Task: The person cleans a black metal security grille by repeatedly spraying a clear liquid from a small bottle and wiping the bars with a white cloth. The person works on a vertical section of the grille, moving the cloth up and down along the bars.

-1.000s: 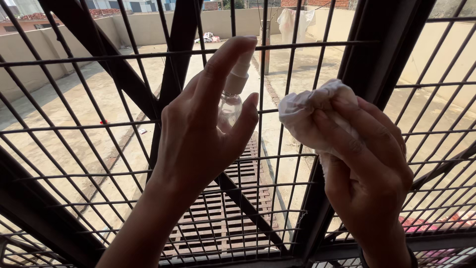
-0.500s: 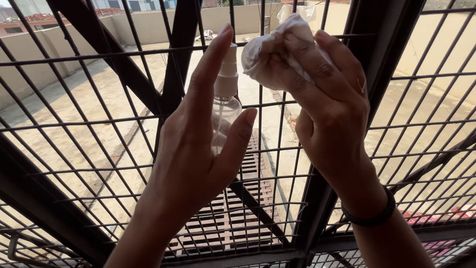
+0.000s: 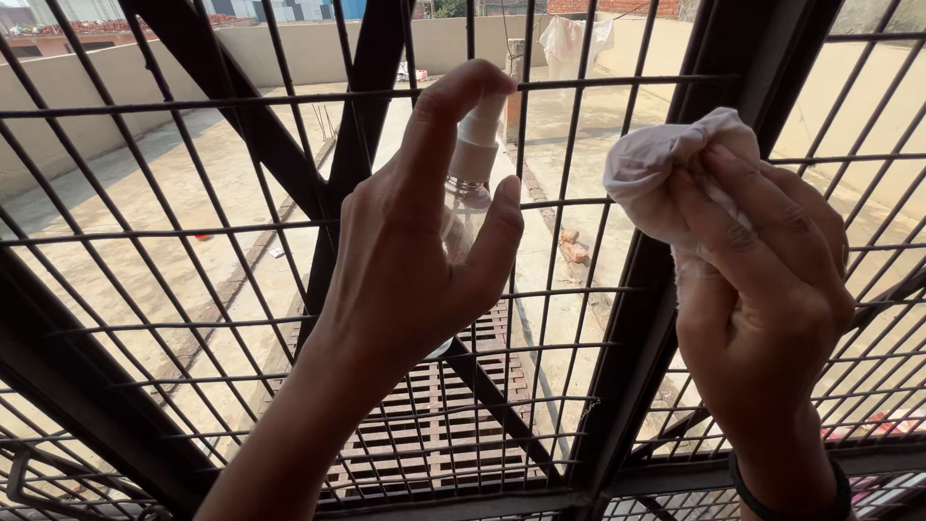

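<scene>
Spraying looks under way at centre frame: the left hand (image 3: 405, 260) is wrapped around a small clear spray bottle (image 3: 465, 198), forefinger curled over its white nozzle, aimed at the black window grille (image 3: 241, 236). At right, the right hand (image 3: 762, 289) is bunched tight on a crumpled white cloth (image 3: 656, 174) held just before the bars, apparently ready for wiping. The bottle shows no label; no wet or cleaned patch on the bars can be made out.

Concrete rooftop floor (image 3: 241, 183) beyond the grille, loose bricks (image 3: 574, 249) on it
</scene>
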